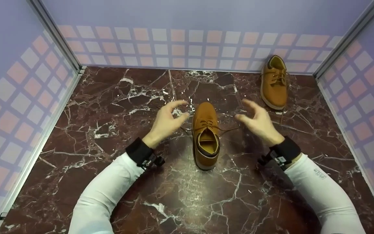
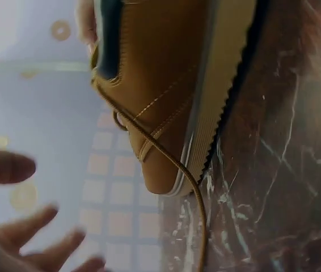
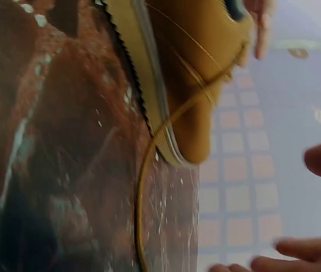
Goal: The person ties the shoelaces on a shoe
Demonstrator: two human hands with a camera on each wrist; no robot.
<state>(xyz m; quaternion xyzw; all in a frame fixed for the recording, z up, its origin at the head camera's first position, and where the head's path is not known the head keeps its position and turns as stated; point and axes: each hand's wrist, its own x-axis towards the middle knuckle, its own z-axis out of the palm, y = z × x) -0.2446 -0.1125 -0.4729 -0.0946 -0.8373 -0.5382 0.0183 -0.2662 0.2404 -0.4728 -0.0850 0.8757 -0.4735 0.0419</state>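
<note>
A tan lace-up shoe [image 1: 205,112] stands upright on the dark marble surface between my hands, its toe pointing away from me. One brown lace [image 2: 163,148] hangs down its left side, and the other lace [image 3: 143,187] trails from its right side onto the surface. Left of the shoe is my left hand [image 1: 167,122], fingers spread and relaxed, holding nothing. On the other side my right hand [image 1: 259,122] hovers with thumb and fingers apart, near the end of the right lace. Both wrists carry black bands with small cameras.
The matching tan shoe [image 1: 274,86] stands at the back right against the tiled wall, toe towards me. Purple panels with pink and white squares [image 1: 177,48] enclose the back and both sides. White specks lie on the marble [image 1: 99,162] beyond the nearer shoe.
</note>
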